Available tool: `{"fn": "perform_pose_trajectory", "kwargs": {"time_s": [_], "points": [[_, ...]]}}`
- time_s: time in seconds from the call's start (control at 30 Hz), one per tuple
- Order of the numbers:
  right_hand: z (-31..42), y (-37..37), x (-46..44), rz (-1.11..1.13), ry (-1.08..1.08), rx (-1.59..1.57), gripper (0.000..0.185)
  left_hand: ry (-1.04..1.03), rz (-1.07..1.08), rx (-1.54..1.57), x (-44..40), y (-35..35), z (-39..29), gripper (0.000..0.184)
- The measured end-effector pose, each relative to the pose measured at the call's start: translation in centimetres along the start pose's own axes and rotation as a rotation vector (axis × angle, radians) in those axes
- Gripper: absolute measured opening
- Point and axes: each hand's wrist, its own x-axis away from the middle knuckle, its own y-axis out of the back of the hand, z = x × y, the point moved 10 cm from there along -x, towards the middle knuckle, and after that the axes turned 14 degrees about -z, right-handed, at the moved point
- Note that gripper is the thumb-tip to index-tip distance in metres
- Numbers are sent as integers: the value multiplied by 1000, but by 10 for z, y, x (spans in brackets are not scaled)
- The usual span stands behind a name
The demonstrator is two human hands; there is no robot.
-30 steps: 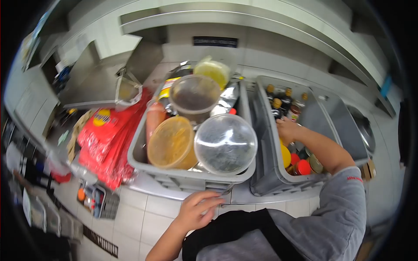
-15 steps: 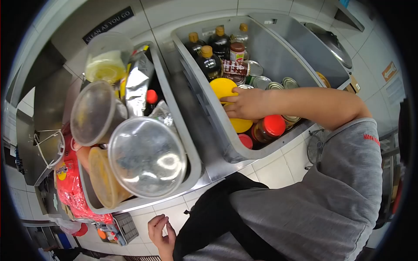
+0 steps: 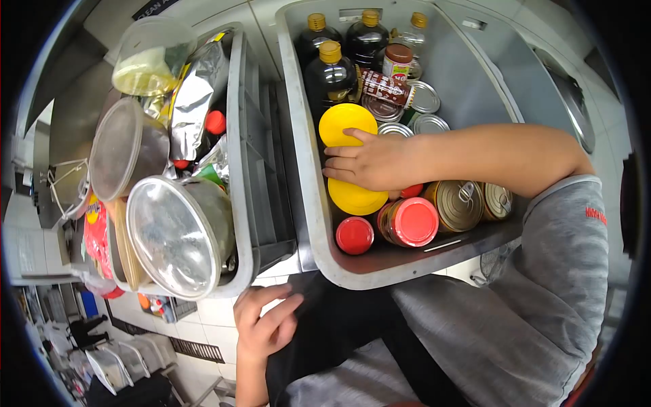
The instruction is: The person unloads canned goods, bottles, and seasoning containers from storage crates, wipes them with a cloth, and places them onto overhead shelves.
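My right hand (image 3: 369,159) reaches into the grey bin (image 3: 342,275). Its fingers are spread and lie on two yellow-lidded containers, the upper yellow lid (image 3: 347,122) and the lower yellow lid (image 3: 356,198). The thumb is mostly hidden beneath the palm. Close below stand a red-lidded jar (image 3: 413,222) and another red lid (image 3: 354,235). Dark bottles with gold caps (image 3: 330,53), a brown-labelled pack (image 3: 386,87) and several cans (image 3: 458,203) are in the same bin. My left hand (image 3: 266,322) is in front of the bins, fingers apart and loosely bent, holding nothing.
A second grey bin (image 3: 243,261) on the left holds a large clear tub (image 3: 173,234), other plastic tubs (image 3: 115,149), a silver pouch (image 3: 196,102) and a red-capped bottle (image 3: 215,122). Another grey bin (image 3: 505,68) stands behind. Stacked chairs (image 3: 129,363) are at lower left.
My left hand has risen toward the bins and its fingers have spread. My right hand stays on the yellow lids. The view has shifted closer over the right bin.
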Motion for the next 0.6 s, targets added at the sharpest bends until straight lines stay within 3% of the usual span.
{"fn": "perform_pose_trajectory", "kwargs": {"time_s": [0.27, 0.4, 0.47, 0.53, 0.6], "points": [[-11, 46, 7, -127, 24, -195, 106, -135, 17, 30, -37, -39, -39, 42], [-18, 143, 29, -298, -40, -303, 101, -3, -70, 73, -49, -34, -31, 46], [-15, 191, 41, -385, -90, -345, 107, 23, -167, 1, -80, -35, -30, 68], [-9, 244, 49, -472, -144, -329, 108, 158, -159, 134, -110, -51, -30, 104], [-2, 284, 53, -571, -192, -303, 109, 162, -120, 125, -143, -66, -43, 128]]}}
